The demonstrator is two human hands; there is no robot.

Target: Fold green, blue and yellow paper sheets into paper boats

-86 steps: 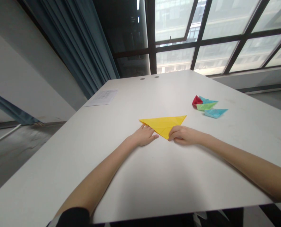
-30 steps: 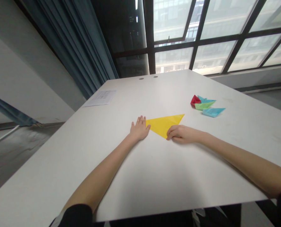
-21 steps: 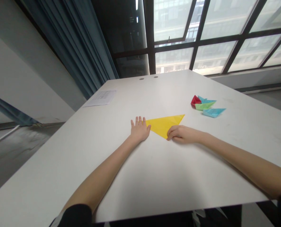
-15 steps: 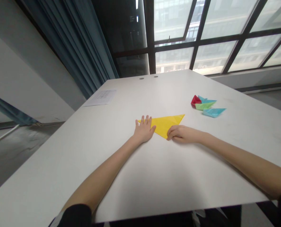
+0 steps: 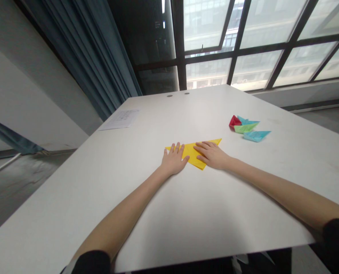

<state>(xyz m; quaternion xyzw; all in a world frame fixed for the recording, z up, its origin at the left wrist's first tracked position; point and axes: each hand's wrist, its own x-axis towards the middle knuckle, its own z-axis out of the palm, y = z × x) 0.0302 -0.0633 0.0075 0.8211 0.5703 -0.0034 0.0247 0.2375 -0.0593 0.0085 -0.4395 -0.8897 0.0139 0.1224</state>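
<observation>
A yellow sheet of paper [image 5: 190, 150], folded to a triangle, lies flat on the white table with one corner pointing toward me. My left hand [image 5: 174, 160] rests open on its left part, fingers spread and thumb near the lower edge. On the right part of the paper lies my right hand [image 5: 211, 154], also open, palm down with the fingers stretched to the left. Parts of the paper are hidden under both hands.
Folded paper pieces stand to the right: a red one [image 5: 235, 123], a green one [image 5: 245, 128] and blue ones, one blue piece [image 5: 256, 136] nearer me. A printed sheet [image 5: 120, 119] lies on the table [image 5: 169, 213] at the back left. Windows and a curtain are beyond.
My right hand has left the paper's near corner, where its fingers were bent, and now lies flat higher up on the paper. The left hand stays in place.
</observation>
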